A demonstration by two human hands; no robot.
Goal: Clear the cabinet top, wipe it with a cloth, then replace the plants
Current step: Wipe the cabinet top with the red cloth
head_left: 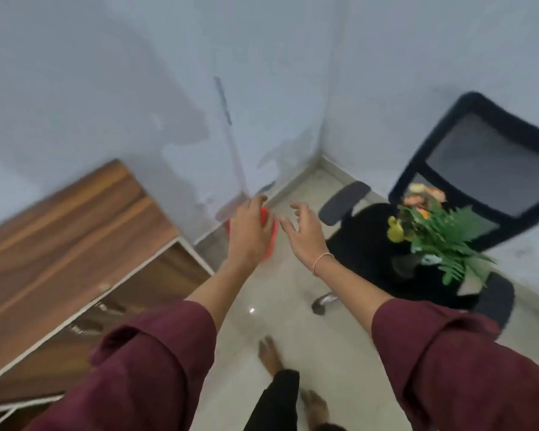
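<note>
The wooden cabinet top at the left is bare, with nothing standing on it. The plants, green fern leaves with orange and yellow flowers, sit on the seat of a black office chair at the right. Both my arms reach out over the floor between cabinet and chair. My left hand shows its back, thumb apart, in front of a red container in the corner; touching it or not, I cannot tell. My right hand hovers beside it, fingers spread, holding nothing. No cloth is visible.
Pale walls meet in a corner just behind the red container. The chair's mesh back leans against the right wall. My bare feet stand on the glossy tiled floor. The cabinet's front with handles faces me.
</note>
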